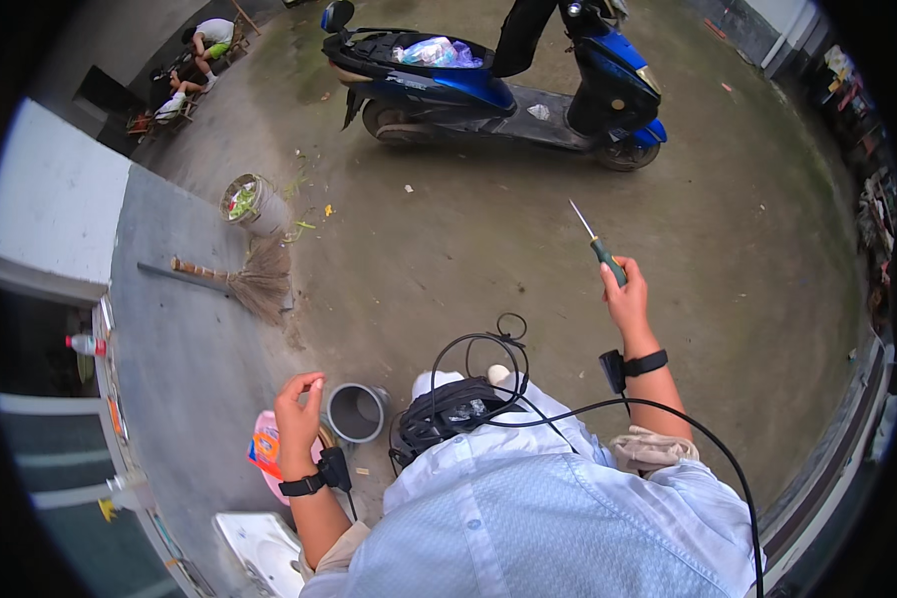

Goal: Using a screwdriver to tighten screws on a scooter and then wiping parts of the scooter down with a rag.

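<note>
My right hand [625,289] is wrapped round the dark green handle of a screwdriver [608,261]. The slim metal shaft points up and away to the left, above the concrete floor, touching nothing. On the left, my left hand [297,404] is raised with its fingers curled in towards the thumb, and no object shows in it. Below and beside that hand are a grey bucket [356,413] and a pink basin [269,485] with an orange packet [265,448] in it. Both wrists wear black straps with small boxes.
A blue scooter [488,95] stands ahead, bags in its open seat compartment. Left are a straw broom [259,279], a bin of scraps [254,202] and a white sink [259,548]. Black cable [713,434] loops over my lap and right side. People sit far left.
</note>
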Tool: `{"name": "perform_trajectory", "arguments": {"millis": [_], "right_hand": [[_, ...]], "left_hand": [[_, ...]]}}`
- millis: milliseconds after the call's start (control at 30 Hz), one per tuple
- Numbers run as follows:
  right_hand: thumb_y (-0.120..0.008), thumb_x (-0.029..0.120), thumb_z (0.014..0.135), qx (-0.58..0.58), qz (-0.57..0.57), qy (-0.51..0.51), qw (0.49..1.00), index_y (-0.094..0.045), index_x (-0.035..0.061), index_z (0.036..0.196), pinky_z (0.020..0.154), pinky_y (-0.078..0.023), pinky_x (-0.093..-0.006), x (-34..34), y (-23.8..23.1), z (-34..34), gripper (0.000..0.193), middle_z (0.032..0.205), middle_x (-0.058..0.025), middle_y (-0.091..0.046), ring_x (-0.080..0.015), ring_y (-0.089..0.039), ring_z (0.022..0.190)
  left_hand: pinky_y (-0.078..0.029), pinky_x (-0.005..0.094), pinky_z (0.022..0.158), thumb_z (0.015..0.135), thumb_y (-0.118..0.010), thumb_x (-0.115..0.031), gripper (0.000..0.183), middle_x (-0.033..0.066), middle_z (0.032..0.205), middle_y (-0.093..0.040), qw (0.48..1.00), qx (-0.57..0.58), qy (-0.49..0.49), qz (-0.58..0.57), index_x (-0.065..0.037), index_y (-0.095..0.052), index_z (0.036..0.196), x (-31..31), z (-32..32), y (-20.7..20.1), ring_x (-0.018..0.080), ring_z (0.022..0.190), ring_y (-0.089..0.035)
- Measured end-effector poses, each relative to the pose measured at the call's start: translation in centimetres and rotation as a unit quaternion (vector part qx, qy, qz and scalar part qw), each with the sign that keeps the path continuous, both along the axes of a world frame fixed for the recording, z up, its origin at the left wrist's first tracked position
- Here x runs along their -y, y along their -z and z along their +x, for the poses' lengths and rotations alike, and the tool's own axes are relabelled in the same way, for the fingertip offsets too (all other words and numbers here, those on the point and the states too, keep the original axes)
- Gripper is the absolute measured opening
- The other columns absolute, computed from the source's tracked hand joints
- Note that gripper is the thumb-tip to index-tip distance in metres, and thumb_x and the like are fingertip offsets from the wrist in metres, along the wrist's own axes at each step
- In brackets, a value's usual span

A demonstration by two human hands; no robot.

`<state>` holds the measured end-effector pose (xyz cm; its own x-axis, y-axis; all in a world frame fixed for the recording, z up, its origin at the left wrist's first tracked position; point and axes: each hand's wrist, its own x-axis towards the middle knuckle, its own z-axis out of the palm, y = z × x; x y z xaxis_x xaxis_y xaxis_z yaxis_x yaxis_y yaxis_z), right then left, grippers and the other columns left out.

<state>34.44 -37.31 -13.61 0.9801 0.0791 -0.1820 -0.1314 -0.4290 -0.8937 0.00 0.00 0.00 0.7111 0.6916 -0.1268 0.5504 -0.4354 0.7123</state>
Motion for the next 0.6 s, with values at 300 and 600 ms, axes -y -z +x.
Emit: {"name": "perform_trajectory", "arguments": {"millis": [300, 600], "right_hand": [[-0.066, 0.025, 0.084, 0.101, -0.007, 0.066, 0.993, -0.059, 0.0025, 0.094, 0.058, -0.043, -0.0304, -23.8, 2.0, 10.0, 0.026, 0.072, -0.0094, -0.059, -0.0167, -0.053, 0.063], [-0.065, 0.022, 0.083, 0.064, -0.025, 0.134, 0.989, -0.058, 0.0021, 0.098, 0.067, -0.046, -0.0326, -37.6, 4.3, 13.5, 0.026, 0.085, -0.0132, -0.062, -0.025, -0.059, 0.077]], "left_hand": [[-0.046, 0.0307, 0.082, 0.083, -0.062, -0.007, 0.012, 0.013, 0.096, -0.064, 0.984, 0.017, 0.139, 0.107, -0.001, -0.066, 0.094, -29.9, 19.1, 1.4, 0.0236, 0.091, -0.06], [-0.046, 0.035, 0.087, 0.083, -0.063, -0.008, 0.029, 0.0135, 0.113, -0.061, 0.91, 0.057, 0.373, 0.172, -0.004, -0.06, 0.111, -43.1, 48.0, 4.2, 0.0288, 0.105, -0.055]]}}
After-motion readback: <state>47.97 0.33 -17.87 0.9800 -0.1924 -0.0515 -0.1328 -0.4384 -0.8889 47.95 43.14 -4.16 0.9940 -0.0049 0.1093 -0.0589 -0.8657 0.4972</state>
